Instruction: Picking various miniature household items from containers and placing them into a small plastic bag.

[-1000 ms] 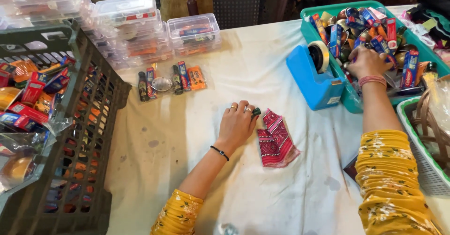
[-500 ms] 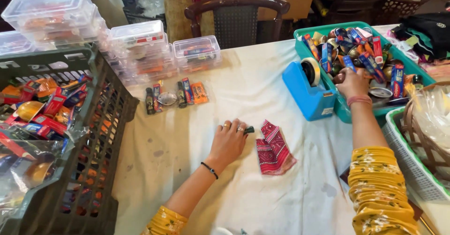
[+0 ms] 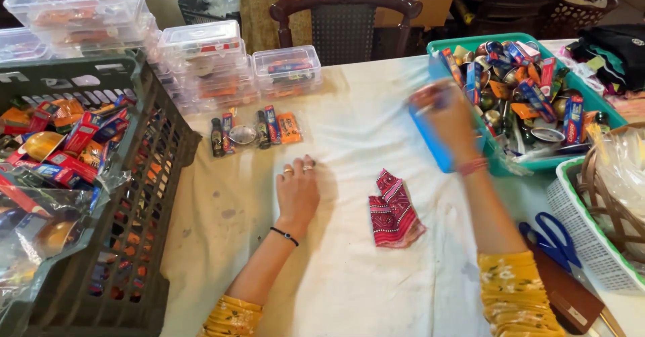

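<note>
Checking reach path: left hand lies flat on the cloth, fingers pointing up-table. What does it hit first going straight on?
Likely the row of small packets and bottles ahead of the left hand, though the line is approximate; only bare cloth lies between.

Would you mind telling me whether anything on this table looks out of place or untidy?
Only slightly: the red patterned cloth lies crumpled between the left hand and the blurred right hand, and the white tablecloth shows smudged stains.

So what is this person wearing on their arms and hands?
Both arms have yellow sleeves with a small flower print, reaching about to the elbow. The left hand has rings on two fingers and a thin black bracelet with a bead at the wrist. The right hand is blurred; a red band sits at its wrist. No gloves or watch can be seen.
</note>
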